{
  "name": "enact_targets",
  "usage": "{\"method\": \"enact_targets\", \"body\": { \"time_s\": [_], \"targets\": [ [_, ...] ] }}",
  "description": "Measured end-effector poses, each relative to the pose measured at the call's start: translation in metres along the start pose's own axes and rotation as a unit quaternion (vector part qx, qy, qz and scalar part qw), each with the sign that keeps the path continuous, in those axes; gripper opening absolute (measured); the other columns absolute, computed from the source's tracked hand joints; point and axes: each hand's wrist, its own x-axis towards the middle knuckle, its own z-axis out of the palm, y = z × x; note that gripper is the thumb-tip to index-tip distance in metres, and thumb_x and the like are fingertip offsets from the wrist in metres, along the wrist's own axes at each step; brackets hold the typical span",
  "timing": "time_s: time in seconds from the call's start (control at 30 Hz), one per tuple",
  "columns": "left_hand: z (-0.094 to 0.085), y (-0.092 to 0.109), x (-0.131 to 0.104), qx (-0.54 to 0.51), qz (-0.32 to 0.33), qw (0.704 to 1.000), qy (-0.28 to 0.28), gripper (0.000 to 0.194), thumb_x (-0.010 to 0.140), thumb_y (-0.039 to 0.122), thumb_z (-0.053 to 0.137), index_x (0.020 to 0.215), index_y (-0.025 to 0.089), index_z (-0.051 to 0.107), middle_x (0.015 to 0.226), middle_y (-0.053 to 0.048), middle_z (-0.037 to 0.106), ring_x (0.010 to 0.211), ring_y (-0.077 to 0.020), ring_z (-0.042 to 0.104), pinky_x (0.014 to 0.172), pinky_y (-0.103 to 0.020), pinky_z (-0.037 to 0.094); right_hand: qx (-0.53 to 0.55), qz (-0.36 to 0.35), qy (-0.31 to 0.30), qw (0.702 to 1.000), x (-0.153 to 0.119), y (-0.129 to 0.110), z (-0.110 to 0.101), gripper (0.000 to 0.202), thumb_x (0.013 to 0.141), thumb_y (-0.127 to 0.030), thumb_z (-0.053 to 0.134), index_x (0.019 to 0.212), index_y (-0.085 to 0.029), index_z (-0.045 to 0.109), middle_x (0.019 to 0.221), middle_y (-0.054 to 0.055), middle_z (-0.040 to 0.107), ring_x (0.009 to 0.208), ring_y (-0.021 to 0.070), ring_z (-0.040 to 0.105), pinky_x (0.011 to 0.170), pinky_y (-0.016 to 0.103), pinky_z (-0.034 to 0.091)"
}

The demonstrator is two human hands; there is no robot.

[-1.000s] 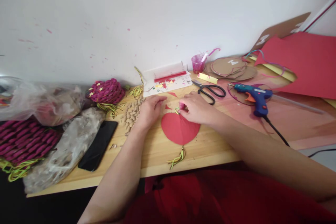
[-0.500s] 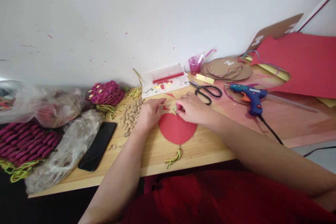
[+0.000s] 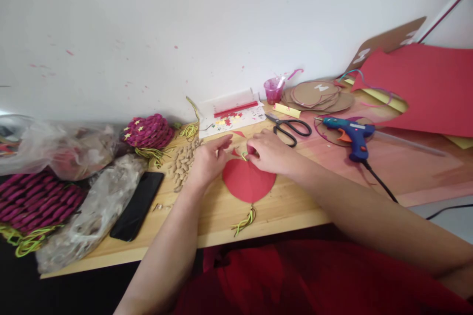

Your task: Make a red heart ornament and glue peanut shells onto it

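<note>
A rounded red paper piece (image 3: 248, 184) lies on the wooden table with a yellow-green cord tassel (image 3: 244, 221) hanging from its near edge. At its far edge my right hand (image 3: 271, 152) is closed in a pinch on a short yellow-green cord loop (image 3: 244, 156). My left hand (image 3: 210, 160) is at the paper's upper left, its fingers stretched and apart, with nothing seen in them. Small red paper scraps (image 3: 235, 152) lie between and beyond the hands. Left of my left hand are loose peanuts (image 3: 182, 170) in their shells.
Black-handled scissors (image 3: 290, 130) and a blue glue gun (image 3: 351, 133) lie to the right. Behind are a pink-stained cup (image 3: 274, 90), cardboard discs (image 3: 318, 94) and star confetti (image 3: 229, 119). At left are a black phone (image 3: 137, 205), plastic bags (image 3: 96, 206) and purple peanut crafts (image 3: 148, 130).
My left fingers have lifted and spread slightly. The right hand keeps its pinch at the cord loop, and the red paper stays in place. The view has shifted a little.
</note>
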Motion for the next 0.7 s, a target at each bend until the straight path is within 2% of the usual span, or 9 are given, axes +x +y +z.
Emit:
{"method": "enact_targets", "body": {
  "time_s": [0.07, 0.2, 0.27, 0.33, 0.4, 0.47, 0.53, 0.63, 0.7],
  "targets": [
    [-0.010, -0.005, 0.003, 0.038, -0.034, 0.999, 0.018, 0.038, 0.088, 0.016, 0.052, 0.120, 0.020, 0.072, 0.101, -0.005, 0.079, 0.090, -0.0194, 0.074, 0.089, -0.034, 0.057, 0.003, 0.002, 0.000, 1.000, 0.000, 0.000, 0.000, 0.009, 0.086, -0.021, 0.064, 0.082, -0.016, 0.070, 0.083, 0.012, 0.069, 0.085, 0.0265, 0.057, 0.081, 0.038, 0.038],
    [-0.028, -0.014, 0.007, 0.164, -0.112, 0.980, -0.032, 0.016, 0.084, 0.025, 0.061, 0.089, 0.020, 0.075, 0.081, -0.007, 0.076, 0.075, -0.0245, 0.069, 0.075, -0.037, 0.054, -0.001, -0.005, -0.001, 1.000, -0.001, -0.001, -0.001, 0.012, 0.087, -0.020, 0.063, 0.080, -0.016, 0.071, 0.081, 0.010, 0.069, 0.083, 0.0245, 0.056, 0.082, 0.038, 0.037],
    [-0.029, -0.014, 0.008, 0.185, -0.122, 0.974, -0.052, 0.014, 0.083, 0.026, 0.061, 0.076, 0.020, 0.072, 0.075, -0.008, 0.074, 0.073, -0.0272, 0.068, 0.074, -0.039, 0.053, -0.004, -0.005, 0.000, 1.000, -0.001, -0.001, -0.002, 0.012, 0.087, -0.019, 0.063, 0.080, -0.016, 0.071, 0.082, 0.011, 0.069, 0.084, 0.0249, 0.056, 0.082, 0.038, 0.037],
    [-0.024, -0.011, 0.008, 0.176, -0.114, 0.975, -0.068, 0.018, 0.084, 0.025, 0.059, 0.071, 0.020, 0.070, 0.073, -0.009, 0.073, 0.075, -0.0282, 0.068, 0.076, -0.040, 0.052, -0.004, -0.005, 0.000, 1.000, 0.000, -0.001, -0.002, 0.011, 0.087, -0.019, 0.063, 0.081, -0.015, 0.071, 0.083, 0.012, 0.070, 0.085, 0.0261, 0.056, 0.082, 0.038, 0.037],
    [-0.016, -0.005, 0.008, 0.156, -0.094, 0.980, -0.085, 0.021, 0.088, 0.025, 0.055, 0.076, 0.021, 0.072, 0.083, -0.008, 0.076, 0.083, -0.0269, 0.070, 0.081, -0.038, 0.053, -0.004, -0.006, -0.002, 1.000, 0.000, -0.001, -0.002, 0.010, 0.087, -0.019, 0.063, 0.081, -0.015, 0.070, 0.084, 0.012, 0.070, 0.086, 0.0267, 0.056, 0.082, 0.038, 0.037],
    [-0.007, -0.001, 0.008, 0.116, -0.063, 0.986, -0.099, 0.023, 0.090, 0.024, 0.052, 0.091, 0.022, 0.075, 0.096, -0.006, 0.077, 0.092, -0.0237, 0.070, 0.088, -0.036, 0.052, -0.004, -0.008, -0.007, 1.000, 0.000, -0.001, -0.002, 0.010, 0.087, -0.019, 0.063, 0.081, -0.015, 0.070, 0.084, 0.012, 0.070, 0.085, 0.0263, 0.056, 0.083, 0.038, 0.037],
    [0.001, -0.001, 0.008, 0.028, -0.042, 0.994, -0.099, 0.028, 0.091, 0.023, 0.049, 0.103, 0.020, 0.074, 0.100, -0.006, 0.077, 0.094, -0.0211, 0.070, 0.090, -0.034, 0.053, -0.006, -0.007, -0.011, 1.000, 0.000, -0.001, -0.001, 0.010, 0.087, -0.018, 0.062, 0.082, -0.015, 0.070, 0.084, 0.012, 0.070, 0.085, 0.0257, 0.057, 0.084, 0.038, 0.037],
    [0.005, -0.008, 0.008, -0.122, -0.049, 0.989, -0.069, 0.032, 0.091, 0.022, 0.047, 0.112, 0.014, 0.071, 0.097, -0.009, 0.076, 0.088, -0.0197, 0.071, 0.084, -0.034, 0.057, -0.007, 0.003, -0.014, 1.000, 0.001, -0.001, -0.001, 0.010, 0.088, -0.020, 0.063, 0.084, -0.014, 0.070, 0.086, 0.012, 0.070, 0.087, 0.0261, 0.057, 0.084, 0.037, 0.037],
    [0.003, -0.011, 0.008, -0.149, -0.059, 0.986, -0.039, 0.032, 0.092, 0.022, 0.047, 0.112, 0.013, 0.070, 0.098, -0.009, 0.076, 0.087, -0.0191, 0.072, 0.083, -0.033, 0.058, -0.010, 0.010, -0.017, 1.000, 0.001, -0.001, 0.000, 0.011, 0.088, -0.022, 0.063, 0.086, -0.014, 0.071, 0.087, 0.013, 0.071, 0.088, 0.0267, 0.058, 0.083, 0.037, 0.038]
  ]
}}
